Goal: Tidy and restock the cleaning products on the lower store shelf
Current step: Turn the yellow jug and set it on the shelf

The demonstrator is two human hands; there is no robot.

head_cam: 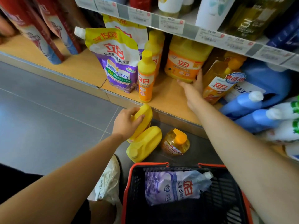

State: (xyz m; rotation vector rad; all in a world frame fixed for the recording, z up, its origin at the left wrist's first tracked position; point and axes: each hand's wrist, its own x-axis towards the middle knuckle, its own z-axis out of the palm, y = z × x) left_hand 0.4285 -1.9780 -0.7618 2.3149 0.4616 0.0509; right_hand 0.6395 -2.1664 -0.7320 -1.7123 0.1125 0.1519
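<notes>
My left hand (125, 122) grips a yellow jug (144, 116) by its top, just off the front edge of the lower wooden shelf (168, 97). A second yellow jug (144, 143) lies on the floor beside it, next to a clear orange-capped detergent bottle (176, 144). My right hand (193, 85) reaches onto the shelf and holds the lower corner of a large yellow-orange jug (186, 60). A slim yellow bottle (145, 76) stands at the shelf front, left of that jug. A purple refill pouch (114, 60) stands further left.
A red and black basket (134, 188) on the floor holds a lilac pouch (176, 187). Blue bottles (249, 109) and white ones (288, 123) lie at the shelf's right end. An amber pump bottle (221, 78) leans there. A price-tag rail (171, 23) overhangs. My white shoe (108, 178) is nearby.
</notes>
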